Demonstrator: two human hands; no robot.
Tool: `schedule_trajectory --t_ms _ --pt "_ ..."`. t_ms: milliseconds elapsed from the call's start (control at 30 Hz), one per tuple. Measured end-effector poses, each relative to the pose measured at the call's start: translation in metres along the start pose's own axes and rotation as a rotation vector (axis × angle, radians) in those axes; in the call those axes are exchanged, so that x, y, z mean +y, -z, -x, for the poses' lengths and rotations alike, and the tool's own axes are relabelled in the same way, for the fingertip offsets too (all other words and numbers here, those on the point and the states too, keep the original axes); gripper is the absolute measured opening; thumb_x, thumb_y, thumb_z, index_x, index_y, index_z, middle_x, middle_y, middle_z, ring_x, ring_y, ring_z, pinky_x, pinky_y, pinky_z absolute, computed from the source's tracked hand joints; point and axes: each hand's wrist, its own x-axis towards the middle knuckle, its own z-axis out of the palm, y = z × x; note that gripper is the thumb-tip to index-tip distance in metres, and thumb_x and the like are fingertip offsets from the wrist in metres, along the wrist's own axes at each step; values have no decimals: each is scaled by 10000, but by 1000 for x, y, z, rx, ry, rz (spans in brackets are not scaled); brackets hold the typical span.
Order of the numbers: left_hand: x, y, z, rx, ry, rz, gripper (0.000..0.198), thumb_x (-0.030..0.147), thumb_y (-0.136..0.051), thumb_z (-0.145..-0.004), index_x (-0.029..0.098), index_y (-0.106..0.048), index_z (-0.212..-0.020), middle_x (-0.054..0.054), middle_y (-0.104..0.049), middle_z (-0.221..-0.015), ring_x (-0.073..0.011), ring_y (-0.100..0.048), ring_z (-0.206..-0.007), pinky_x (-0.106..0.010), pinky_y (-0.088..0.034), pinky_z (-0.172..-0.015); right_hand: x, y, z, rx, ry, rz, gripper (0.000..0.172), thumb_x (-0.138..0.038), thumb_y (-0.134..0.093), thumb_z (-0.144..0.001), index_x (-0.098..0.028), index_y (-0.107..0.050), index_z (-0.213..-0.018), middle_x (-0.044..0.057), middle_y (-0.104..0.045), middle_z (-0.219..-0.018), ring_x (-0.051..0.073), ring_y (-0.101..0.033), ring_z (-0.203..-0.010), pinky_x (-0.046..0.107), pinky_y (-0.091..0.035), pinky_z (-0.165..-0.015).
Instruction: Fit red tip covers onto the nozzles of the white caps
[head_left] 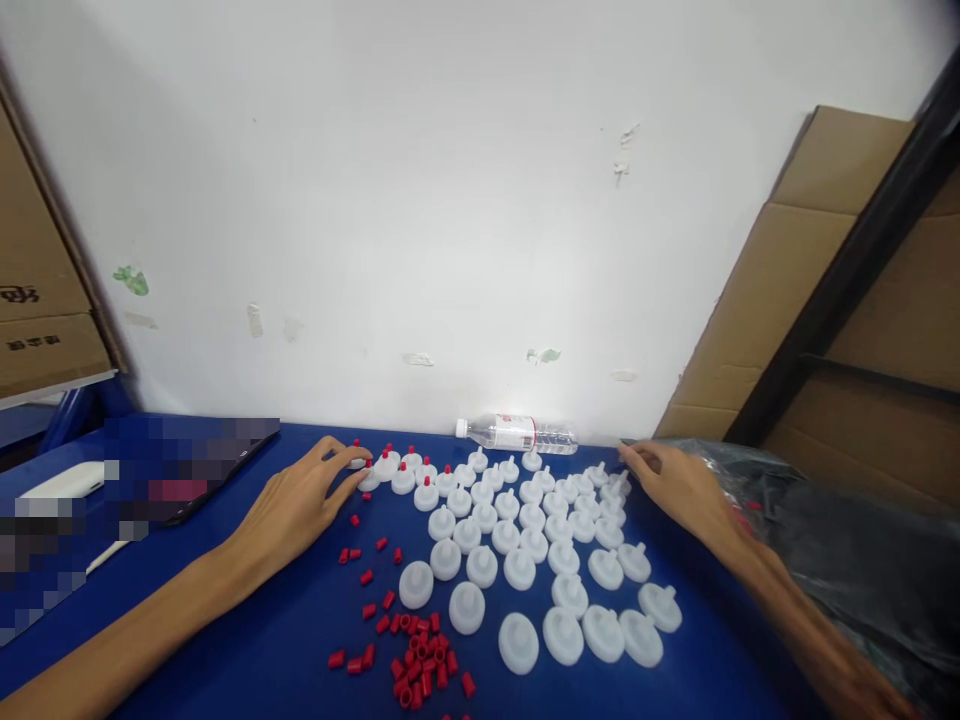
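Note:
My left hand (309, 492) is at the left end of a group of white round plastic pieces with narrow spouts. Its thumb and index fingertips close around a small red cap (368, 463) on top of one white piece. Several neighbouring pieces, such as this white piece (403, 482), also wear red caps. The rest, such as the white piece (519, 642), have bare spouts. My right hand (667, 482) rests beside the right edge of the group, fingers loosely bent and apart, with nothing visible in them. Loose red caps (424, 655) lie piled at the front, others scattered.
A clear plastic bottle (517, 433) lies on its side against the white wall (450, 200). The blue table (285, 640) holds a partly blurred dark device (217, 465) at left. Dark plastic bags (840, 540) and cardboard (780, 290) border the right side.

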Motion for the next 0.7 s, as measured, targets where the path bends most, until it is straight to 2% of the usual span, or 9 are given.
schedule_trajectory --t_ms 167,300,367,400,467,500,533,600,700 --pt "2 10 -1 -8 13 22 262 420 -394 -996 246 -584 -1043 -41 -695 -986 -228 -658 -790 -338 -460 -696 -28 16 7 185 45 18 411 -520 -410 -998 -264 -711 -886 79 -791 -894 306 -737 -837 373 -489 -706" --pt "17 23 10 100 56 82 305 528 -388 -1011 257 -515 -955 5 -689 -827 -192 -631 -663 -318 -454 -648 -79 26 32 372 294 -148 320 -451 -459 -1021 -249 -708 -1006 93 -779 -1016 285 -723 -929 399 -524 -865" --pt "36 21 23 140 1 140 332 553 -396 -1016 259 -520 -925 40 -647 -695 -165 -591 -554 -294 -445 -589 -112 28 54 352 504 -246 282 -428 -514 -1018 -240 -685 -1140 84 -772 -1054 275 -717 -964 415 -549 -857" --pt "47 18 31 154 -81 164 321 533 -399 -1024 262 -525 -908 54 -632 -661 -152 -571 -508 -281 -432 -547 -130 28 66 310 627 -271 326 -434 -539 -1013 -231 -645 -1245 84 -761 -1129 276 -708 -1025 430 -552 -876" --pt "69 7 48 171 -294 175 285 459 -401 -1047 272 -519 -866 70 -622 -634 -132 -580 -481 -258 -403 -481 -161 25 90 213 807 -290 531 -542 -608 -967 -209 -561 -1377 91 -738 -1219 266 -705 -1053 452 -541 -933" --pt "78 1 55 196 -417 147 257 406 -384 -1058 279 -534 -892 53 -675 -721 -135 -630 -543 -258 -415 -489 -174 23 99 205 870 -322 589 -598 -624 -939 -199 -565 -1368 89 -747 -1200 253 -715 -1020 444 -535 -951" --pt "86 -4 61 245 -514 126 253 370 -367 -1062 284 -547 -907 35 -705 -785 -141 -655 -589 -264 -427 -501 -184 19 107 226 918 -355 516 -569 -606 -962 -186 -599 -1307 78 -770 -1134 227 -728 -955 412 -540 -932" --pt "95 -12 68 252 -654 137 269 300 -380 -1047 287 -540 -830 40 -686 -730 -130 -619 -540 -267 -395 -449 -194 14 117 264 989 -432 325 -464 -597 -1001 -167 -664 -1114 39 -794 -918 166 -717 -750 337 -551 -829" --pt "96 -11 67 171 -600 207 340 330 -410 -1015 287 -523 -697 37 -626 -615 -147 -572 -507 -276 -384 -424 -191 12 116 283 1001 -490 178 -290 -591 -1023 -178 -682 -919 -13 -744 -703 117 -647 -593 294 -543 -766"
